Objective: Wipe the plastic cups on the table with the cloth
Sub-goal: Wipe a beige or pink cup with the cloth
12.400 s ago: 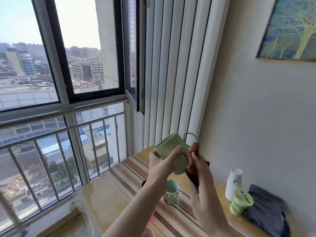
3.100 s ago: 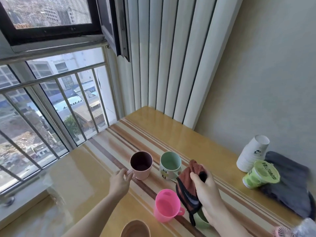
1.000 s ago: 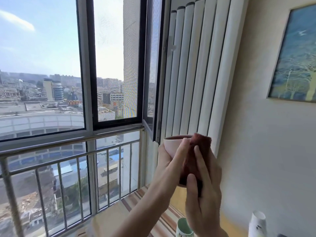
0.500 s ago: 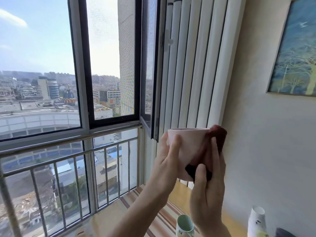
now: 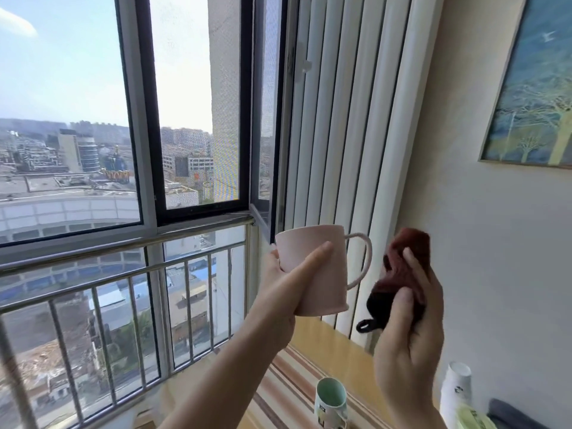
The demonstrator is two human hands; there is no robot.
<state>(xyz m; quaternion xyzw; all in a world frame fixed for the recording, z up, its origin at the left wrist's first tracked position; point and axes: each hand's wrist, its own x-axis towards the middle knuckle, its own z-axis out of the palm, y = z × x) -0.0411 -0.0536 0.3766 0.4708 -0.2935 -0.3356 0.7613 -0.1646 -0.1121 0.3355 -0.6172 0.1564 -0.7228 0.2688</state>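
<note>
Two hands up in front of the window: left hand point(image 5: 288, 289) wrapped round a pale pink cup point(image 5: 312, 267), held upright, handle pointing toward the cloth. Right hand point(image 5: 408, 342) is just beside that cup, not touching, fingers closed on a bunched dark red cloth point(image 5: 402, 274). Green cup point(image 5: 330, 400) sits on the worktop point(image 5: 334, 345) below; its label's unreadable.

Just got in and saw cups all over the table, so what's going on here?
A person is cleaning plastic cups with a cloth. The left hand holds a pale pink cup up in the air in front of the window, handle pointing toward the right hand, which grips a bunched dark red cloth. The cloth is beside the cup, not touching it. A mint green cup stands on the striped table below.
</note>
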